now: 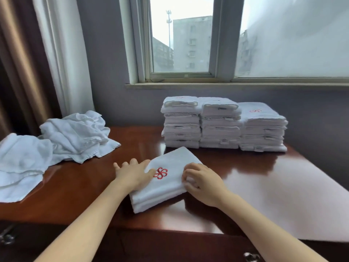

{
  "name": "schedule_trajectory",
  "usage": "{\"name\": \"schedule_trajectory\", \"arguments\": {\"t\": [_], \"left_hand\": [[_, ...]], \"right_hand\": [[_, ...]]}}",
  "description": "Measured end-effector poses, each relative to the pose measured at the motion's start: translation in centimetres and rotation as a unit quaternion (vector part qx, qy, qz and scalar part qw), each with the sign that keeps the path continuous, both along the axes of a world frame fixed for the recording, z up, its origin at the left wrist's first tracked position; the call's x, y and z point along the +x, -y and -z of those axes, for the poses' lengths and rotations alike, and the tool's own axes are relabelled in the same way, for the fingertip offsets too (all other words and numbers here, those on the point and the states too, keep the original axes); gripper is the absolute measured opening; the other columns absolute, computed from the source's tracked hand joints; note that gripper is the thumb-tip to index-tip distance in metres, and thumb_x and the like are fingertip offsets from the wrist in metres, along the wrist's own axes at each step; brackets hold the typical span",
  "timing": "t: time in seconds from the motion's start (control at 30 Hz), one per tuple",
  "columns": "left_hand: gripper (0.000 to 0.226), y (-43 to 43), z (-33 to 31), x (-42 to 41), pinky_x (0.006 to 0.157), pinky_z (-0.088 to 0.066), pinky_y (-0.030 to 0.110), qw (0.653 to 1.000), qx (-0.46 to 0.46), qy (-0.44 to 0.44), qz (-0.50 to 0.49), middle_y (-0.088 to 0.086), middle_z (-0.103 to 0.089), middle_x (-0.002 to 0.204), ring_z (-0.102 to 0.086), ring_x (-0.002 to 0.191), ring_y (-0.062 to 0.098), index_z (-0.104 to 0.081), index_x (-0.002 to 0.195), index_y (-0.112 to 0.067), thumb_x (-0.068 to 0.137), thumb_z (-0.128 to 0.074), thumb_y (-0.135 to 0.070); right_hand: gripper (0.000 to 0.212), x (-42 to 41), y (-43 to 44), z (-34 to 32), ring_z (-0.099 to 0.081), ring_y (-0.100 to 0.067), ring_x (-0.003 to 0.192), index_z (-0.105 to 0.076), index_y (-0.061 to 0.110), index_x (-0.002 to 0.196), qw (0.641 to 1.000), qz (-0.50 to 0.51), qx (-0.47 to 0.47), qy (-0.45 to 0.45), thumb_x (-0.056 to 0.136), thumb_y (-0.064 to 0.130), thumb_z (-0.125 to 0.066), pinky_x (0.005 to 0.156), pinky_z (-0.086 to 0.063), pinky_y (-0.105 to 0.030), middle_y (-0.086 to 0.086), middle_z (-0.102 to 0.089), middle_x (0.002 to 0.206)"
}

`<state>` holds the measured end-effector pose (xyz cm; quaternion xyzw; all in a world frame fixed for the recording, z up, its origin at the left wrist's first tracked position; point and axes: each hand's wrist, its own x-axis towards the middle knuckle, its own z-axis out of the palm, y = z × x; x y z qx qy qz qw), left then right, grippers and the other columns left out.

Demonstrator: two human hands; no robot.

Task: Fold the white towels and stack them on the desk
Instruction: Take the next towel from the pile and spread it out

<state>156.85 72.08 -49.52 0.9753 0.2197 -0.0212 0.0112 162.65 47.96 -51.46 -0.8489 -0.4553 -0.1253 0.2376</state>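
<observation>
Folded white towel [170, 189], red emblem [160, 173] facing up, lying near the front edge of the wooden desk [255, 178]. Left hand [134, 173] rests flat on the towel's left edge, fingers extended. Right hand [203, 184] grips the towel's right edge, fingers curled around it. Three stacks of folded towels [222, 125] stand side by side at the back of the desk, below the window [181, 44]. Heap of unfolded towels [56, 142] occupies the desk's left end, well apart from the stacks.
</observation>
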Motion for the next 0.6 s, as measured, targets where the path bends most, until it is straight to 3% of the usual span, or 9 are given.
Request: {"name": "schedule_trajectory", "arguments": {"t": [0.07,0.13,0.27,0.37,0.5,0.57,0.6], "left_hand": [[0.062,1.2,-0.8,-0.1,0.114,-0.017,0.058,1.000,-0.002,-0.025,0.005,0.011,-0.040,0.145,-0.039,0.132,0.036,-0.031,0.146,-0.046,0.090,-0.023,-0.071],[0.067,2.5,-1.6,-0.4,0.108,-0.032,0.050,0.999,-0.022,-0.039,0.015,0.010,-0.043,0.142,-0.042,0.129,0.033,-0.035,0.144,-0.045,0.086,-0.023,-0.077],[0.070,5.3,-2.3,-0.9,0.104,-0.039,0.047,0.995,-0.041,-0.067,0.059,0.003,-0.049,0.141,-0.045,0.130,0.025,-0.039,0.143,-0.042,0.086,-0.020,-0.079],[0.062,6.9,-2.6,-1.3,0.098,-0.048,0.041,0.987,-0.100,-0.086,0.094,-0.002,-0.062,0.128,-0.058,0.114,0.021,-0.054,0.132,-0.035,0.089,-0.030,-0.072],[0.047,7.6,-2.8,-1.5,0.080,-0.059,0.033,0.958,-0.257,-0.092,0.085,0.002,-0.069,0.100,-0.069,0.085,0.019,-0.059,0.117,-0.021,0.091,-0.048,-0.057],[0.039,7.6,-3.0,-1.5,0.075,-0.058,0.031,0.958,-0.267,-0.043,0.093,0.000,-0.064,0.099,-0.065,0.081,0.016,-0.050,0.127,-0.026,0.094,-0.054,-0.045],[0.055,7.5,-3.0,-1.3,0.074,-0.056,0.029,0.957,-0.275,-0.021,0.095,-0.001,-0.061,0.102,-0.062,0.081,0.015,-0.038,0.145,-0.025,0.094,-0.056,-0.038]], "right_hand": [[0.017,0.2,1.1,0.1,-0.055,-0.013,0.107,-0.065,0.022,0.092,0.999,0.049,0.010,-0.008,0.090,0.031,-0.052,0.105,-0.035,-0.031,0.012,-0.060,0.110],[0.020,0.4,2.0,0.1,-0.052,-0.008,0.113,-0.065,0.025,0.095,0.995,0.101,0.009,-0.019,0.093,0.037,-0.050,0.112,-0.027,-0.032,0.015,-0.060,0.113],[0.025,0.5,3.7,0.0,-0.050,-0.012,0.116,-0.065,0.026,0.096,0.981,0.188,0.011,-0.047,0.093,0.045,-0.050,0.098,-0.038,-0.030,0.013,-0.062,0.115],[0.024,0.8,5.2,-0.4,-0.049,-0.015,0.119,-0.064,0.031,0.102,0.965,0.236,0.005,-0.116,0.092,0.046,-0.048,0.084,-0.037,-0.028,0.010,-0.056,0.123],[0.035,1.4,7.0,-1.2,-0.052,-0.020,0.120,-0.061,0.037,0.122,0.942,0.278,-0.005,-0.186,0.090,0.040,-0.048,0.096,-0.045,-0.036,0.003,-0.054,0.131],[0.049,1.8,7.7,-1.7,-0.053,-0.021,0.122,-0.050,0.031,0.138,0.936,0.292,-0.006,-0.194,0.090,0.037,-0.050,0.100,-0.045,-0.037,0.001,-0.058,0.132],[0.054,1.8,8.0,-2.0,-0.055,-0.020,0.119,-0.046,0.028,0.143,0.933,0.291,0.008,-0.211,0.089,0.034,-0.052,0.099,-0.046,-0.036,0.000,-0.060,0.129]]}}
